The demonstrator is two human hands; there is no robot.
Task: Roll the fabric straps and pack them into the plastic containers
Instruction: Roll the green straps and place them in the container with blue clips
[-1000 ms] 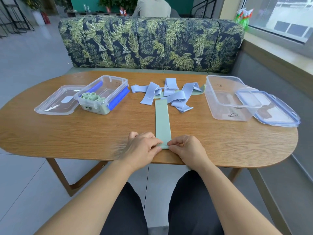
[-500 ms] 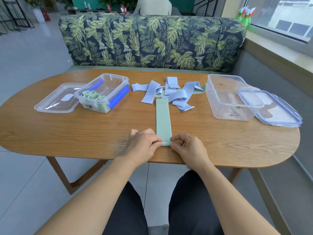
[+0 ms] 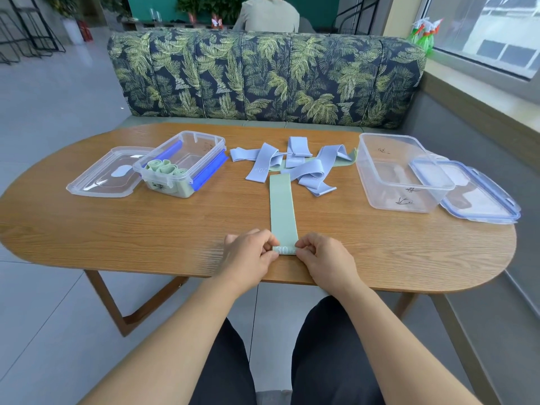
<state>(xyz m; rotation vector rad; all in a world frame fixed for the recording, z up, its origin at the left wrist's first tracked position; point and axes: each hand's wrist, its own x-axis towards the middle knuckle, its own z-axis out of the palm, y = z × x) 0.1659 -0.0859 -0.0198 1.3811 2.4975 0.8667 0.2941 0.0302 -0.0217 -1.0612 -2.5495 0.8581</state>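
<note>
Green strap point(image 3: 283, 207) lay flat on the surface point(image 3: 131, 229), long axis running away from the person toward the blue straps point(image 3: 306, 172). Its near end, turned into a first roll, was pinched at either edge by the left hand point(image 3: 248, 255) and right hand point(image 3: 324, 257), both equally close; rolling would presumably proceed away from the body.

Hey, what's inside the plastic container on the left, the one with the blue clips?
At the near end of the left container stand rolled green straps; three roll tops show. The far end looks bare. Whether anything lies beneath the rolls cannot be told.
</note>
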